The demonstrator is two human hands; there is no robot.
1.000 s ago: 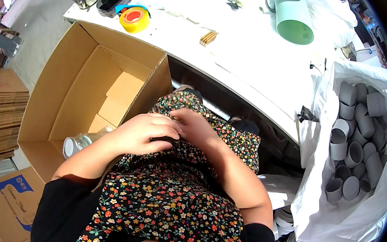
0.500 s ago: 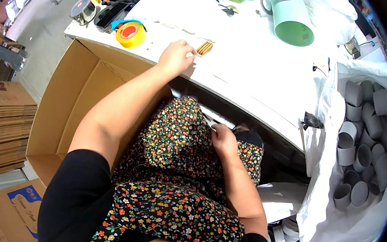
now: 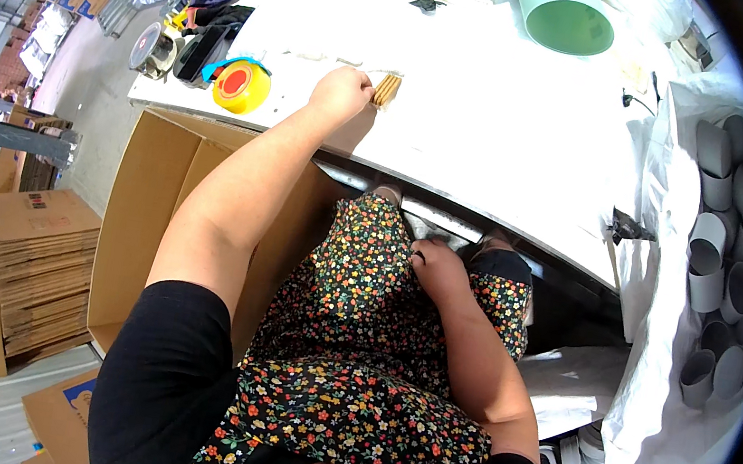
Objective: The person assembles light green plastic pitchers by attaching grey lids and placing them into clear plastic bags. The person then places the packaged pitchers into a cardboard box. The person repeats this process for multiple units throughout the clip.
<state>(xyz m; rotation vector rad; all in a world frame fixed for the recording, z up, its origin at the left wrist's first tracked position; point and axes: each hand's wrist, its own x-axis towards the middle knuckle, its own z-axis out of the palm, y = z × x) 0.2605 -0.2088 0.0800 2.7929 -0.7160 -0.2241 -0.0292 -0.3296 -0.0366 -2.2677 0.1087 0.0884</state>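
Note:
My left hand (image 3: 342, 93) is over the white tabletop (image 3: 462, 140) with its fingers pinched together. Its fingertips touch or nearly touch a small row of thin golden-brown sticks (image 3: 387, 90); what lies between them is hidden. Down at my lap, my right hand (image 3: 439, 269) is closed against the edge of the floral apron (image 3: 345, 310), a dark ring on one finger. Its fingertips are partly hidden, so I cannot make out what they grip. A roll of yellow tape (image 3: 242, 86) with a red core lies left of my left hand.
An open cardboard box (image 3: 142, 227) stands under my left arm. Mint-green cylinders (image 3: 571, 22) are at the table's far side. On the right hangs a white sack (image 3: 652, 408) of grey tubes (image 3: 709, 244). Flattened cartons (image 3: 47, 280) are stacked at left.
The view has shifted, so the table things appear displaced. My left hand stays pinched beside the sticks, its fingertips now closer to them. My right hand remains closed at the apron's edge.

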